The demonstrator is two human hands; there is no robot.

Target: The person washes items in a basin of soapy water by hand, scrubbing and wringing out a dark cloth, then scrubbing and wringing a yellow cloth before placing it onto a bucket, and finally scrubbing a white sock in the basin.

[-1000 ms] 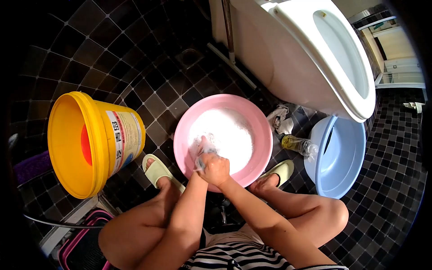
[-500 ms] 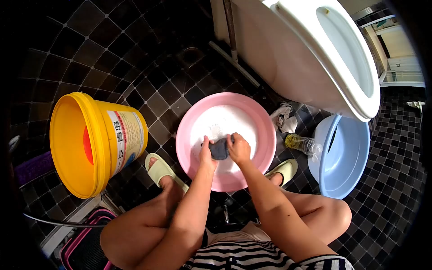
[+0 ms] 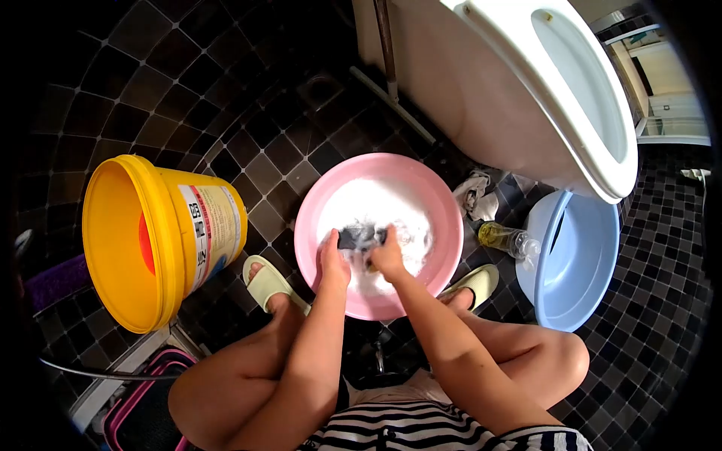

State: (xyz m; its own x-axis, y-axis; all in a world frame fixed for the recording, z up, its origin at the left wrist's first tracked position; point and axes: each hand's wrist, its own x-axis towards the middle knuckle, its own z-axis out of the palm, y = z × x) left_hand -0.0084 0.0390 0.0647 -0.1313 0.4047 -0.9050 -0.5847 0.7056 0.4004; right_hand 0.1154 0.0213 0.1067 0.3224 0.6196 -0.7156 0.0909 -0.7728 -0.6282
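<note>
A pink basin [image 3: 303, 240] stands on the floor between my feet, with white suds [image 3: 361, 197] across its water. In the suds, a small dark grey cloth [image 3: 351, 238] is stretched between my hands, partly covered with foam; its exact kind does not show. My left hand [image 3: 333, 261] grips the cloth's left end, thumb pointing up. At its right end my right hand [image 3: 388, 258] is closed on the cloth, a little blurred by motion. Both hands are over the near half of the basin.
A yellow bucket [image 3: 167, 240] lies tipped to the left. On the right, a blue basin [image 3: 579, 263] leans on its side beside a clear bottle of yellow liquid [image 3: 502, 239] and a crumpled plastic bag [image 3: 475, 197]. A white washbasin [image 3: 526, 90] juts in above.
My hands have moved slightly apart and the cloth is stretched wider, lower in the suds. Foam now clings to it, and the suds look more stirred.
</note>
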